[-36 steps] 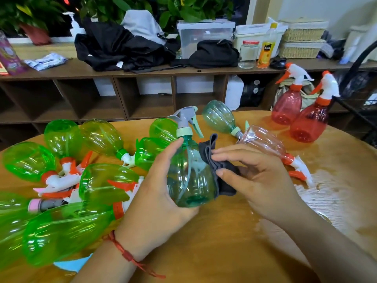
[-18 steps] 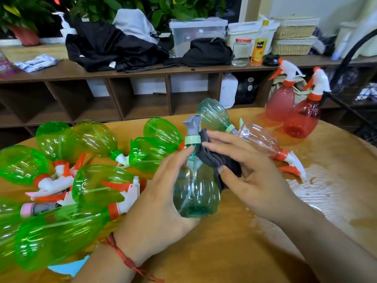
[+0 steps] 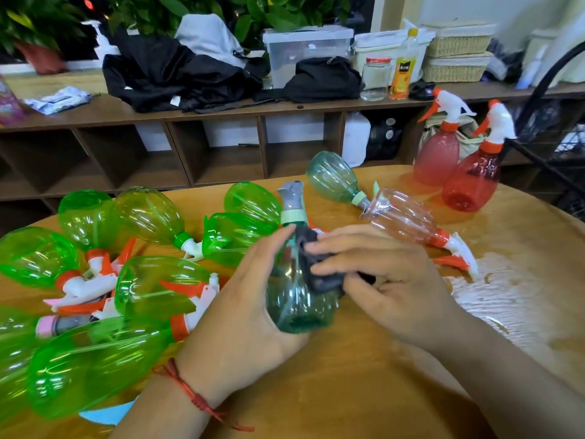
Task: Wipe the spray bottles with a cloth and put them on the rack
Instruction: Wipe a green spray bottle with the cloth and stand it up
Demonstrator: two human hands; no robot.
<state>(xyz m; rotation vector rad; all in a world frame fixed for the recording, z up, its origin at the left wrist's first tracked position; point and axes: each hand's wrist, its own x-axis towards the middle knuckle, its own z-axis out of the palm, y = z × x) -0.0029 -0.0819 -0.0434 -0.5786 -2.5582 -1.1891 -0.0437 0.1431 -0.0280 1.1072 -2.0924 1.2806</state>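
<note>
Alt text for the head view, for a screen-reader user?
A person's left hand grips a teal spray bottle upright at a wooden table while the right hand holds a dark cloth against its side. Bright green spray bottles lie heaped on the table's left; two red ones stand at its far right.

Teal spray bottle (image 3: 297, 308) upright, grey nozzle; dark cloth (image 3: 319, 280) against its side.
</note>
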